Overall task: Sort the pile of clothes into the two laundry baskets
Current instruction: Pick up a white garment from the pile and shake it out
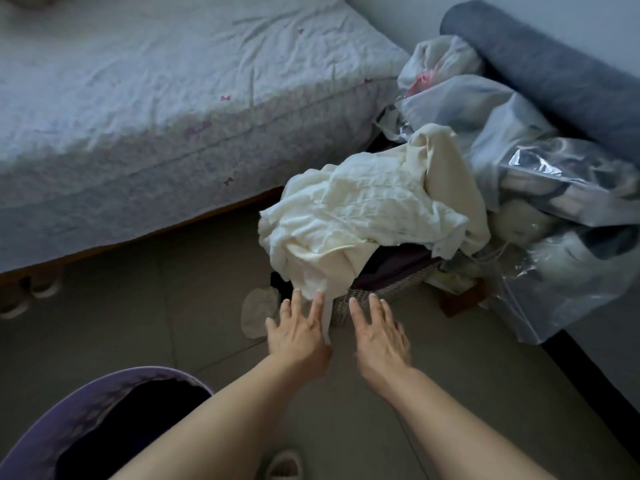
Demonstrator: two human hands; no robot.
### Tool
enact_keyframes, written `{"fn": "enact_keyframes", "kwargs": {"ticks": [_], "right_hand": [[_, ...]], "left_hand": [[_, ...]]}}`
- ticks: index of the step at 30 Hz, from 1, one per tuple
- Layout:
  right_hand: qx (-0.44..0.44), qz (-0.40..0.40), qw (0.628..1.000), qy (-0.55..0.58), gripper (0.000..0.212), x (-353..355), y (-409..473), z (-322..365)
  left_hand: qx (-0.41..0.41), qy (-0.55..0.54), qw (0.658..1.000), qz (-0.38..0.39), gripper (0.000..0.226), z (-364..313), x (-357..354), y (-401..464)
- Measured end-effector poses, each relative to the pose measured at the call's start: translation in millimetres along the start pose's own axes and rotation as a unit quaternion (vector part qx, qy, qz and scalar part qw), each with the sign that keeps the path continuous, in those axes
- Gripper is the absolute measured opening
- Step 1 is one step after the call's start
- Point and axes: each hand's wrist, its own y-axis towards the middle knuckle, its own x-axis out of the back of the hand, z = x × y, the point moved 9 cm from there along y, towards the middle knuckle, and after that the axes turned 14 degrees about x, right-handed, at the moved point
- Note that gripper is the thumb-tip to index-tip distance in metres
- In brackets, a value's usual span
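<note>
The risk, as I judged it: the cream clothes (363, 216), heaped over a woven basket (384, 289) just beyond both hands, could slide onto the floor (138, 306) if tugged by the strip dangling between them. Two baskets showed, the purple basket (104, 410) below the left hand (298, 336). Left fingers spread, touching cloth; right hand (379, 336) spread, holding nothing

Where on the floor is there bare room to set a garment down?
Bare tile lies between the bed and the left hand, above the purple basket. More lies right of the right hand. It is crowded around the cream clothes, the woven basket and the plastic bags.
</note>
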Motion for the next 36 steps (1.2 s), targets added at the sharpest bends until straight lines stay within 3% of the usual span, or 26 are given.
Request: {"fn": "enact_keyframes", "kwargs": {"ticks": [11,17,21,25,27,30,33,36], "right_hand": [[-0.022,-0.043,0.998,-0.027,0.081,66.7,88.6,-18.0],[-0.048,-0.048,0.997,-0.038,0.079,88.3,131.8,-36.3],[-0.068,-0.061,0.996,-0.005,0.075,95.6,158.1,-50.0],[-0.060,-0.032,0.997,-0.048,0.074,86.9,175.9,-52.0],[-0.070,-0.029,0.996,-0.053,0.065,82.7,178.4,-54.4],[-0.092,-0.084,0.992,-0.031,0.044,91.4,179.5,-62.2],[-0.103,-0.191,0.976,0.007,0.031,121.0,172.5,-64.9],[-0.103,-0.324,0.939,0.046,0.026,163.7,154.8,-57.7]], "left_hand": [[-0.059,-0.028,0.998,-0.013,0.088,-48.9,64.1,86.9],[-0.079,-0.047,0.992,-0.085,0.075,-65.0,101.3,140.8],[-0.110,-0.046,0.992,-0.035,0.081,-87.1,93.0,169.2],[-0.096,-0.040,0.994,-0.037,0.037,-92.3,93.5,177.6],[-0.099,-0.037,0.993,-0.058,0.026,-93.2,99.2,175.7],[-0.107,-0.097,0.982,-0.121,0.014,-90.2,119.6,169.0],[-0.131,-0.134,0.961,-0.204,0.016,-85.5,147.4,159.7],[-0.093,-0.158,0.960,-0.211,0.024,-79.3,169.0,163.2]]}}
